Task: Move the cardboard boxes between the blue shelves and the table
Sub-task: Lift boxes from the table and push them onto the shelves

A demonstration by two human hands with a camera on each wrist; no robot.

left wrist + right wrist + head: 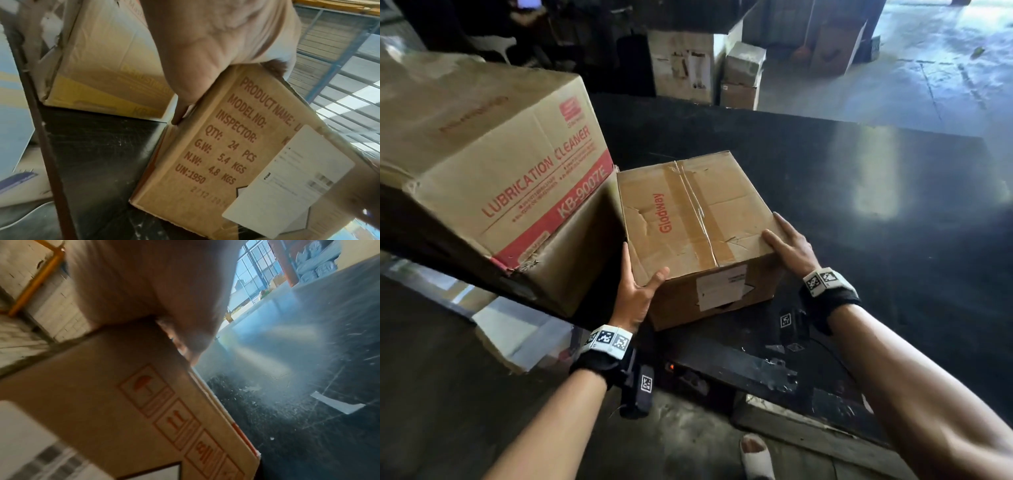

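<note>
the head view is dim overall, with daylight coming in from about 1 o'clock and leaving a pale glare patch on the dark bench (876, 178), while the floor (928, 68) beyond shines washed-out. wide-angle bending curves the frame edges, worst at 9 o'clock. both wrist views are soft with motion blur, the close hands out of focus, and bright windows (255, 272) at 1 o'clock throw hazy glare over the bench.

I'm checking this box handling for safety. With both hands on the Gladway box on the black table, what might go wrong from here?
1. The Gladway box sits close beside the Lubrication Cleaner box, and the left hand works in the narrow gap between them; fingers might get pinched.
2. The right hand only holds a top corner, so the box may tip when lifted.
3. The top is creased and its tape wrinkled, so it may give under pressure.
</note>
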